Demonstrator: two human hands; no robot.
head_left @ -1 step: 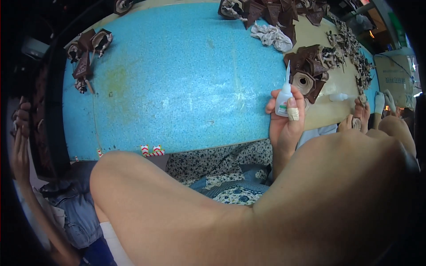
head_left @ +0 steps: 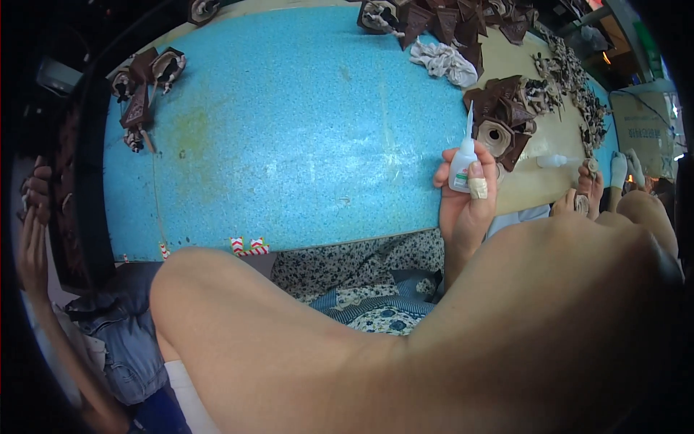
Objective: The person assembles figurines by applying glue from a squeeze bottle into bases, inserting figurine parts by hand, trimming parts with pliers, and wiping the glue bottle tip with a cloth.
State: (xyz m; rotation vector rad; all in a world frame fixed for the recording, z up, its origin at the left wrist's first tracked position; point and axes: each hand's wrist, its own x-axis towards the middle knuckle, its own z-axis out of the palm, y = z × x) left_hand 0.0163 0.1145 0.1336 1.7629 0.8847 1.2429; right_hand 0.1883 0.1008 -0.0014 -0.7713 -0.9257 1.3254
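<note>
Head view looks down on a counter (head_left: 289, 145) covered with a speckled bright blue sheet, its near edge running across the middle of the picture. One of the hands, the right hand (head_left: 466, 199), is raised at that near edge toward the right end, its fingers wrapped around a small white plastic glue bottle (head_left: 463, 163) with a long thin nozzle pointing upward; a strip of pale tape wraps one finger. The left hand cannot be made out, as a large bare forearm fills the lower half of the picture, so its grip cannot be told. Just beyond the bottle, on the bare cream part of the counter, lies a heap of dark brown moulded pieces (head_left: 506, 119), one with a round hole. A crumpled white cloth (head_left: 444, 61) lies near the far edge, beside more brown pieces. A smaller cluster of brown pieces (head_left: 144, 83) sits at the far left corner. Another person's hands (head_left: 589, 192) show at the right edge.
</note>
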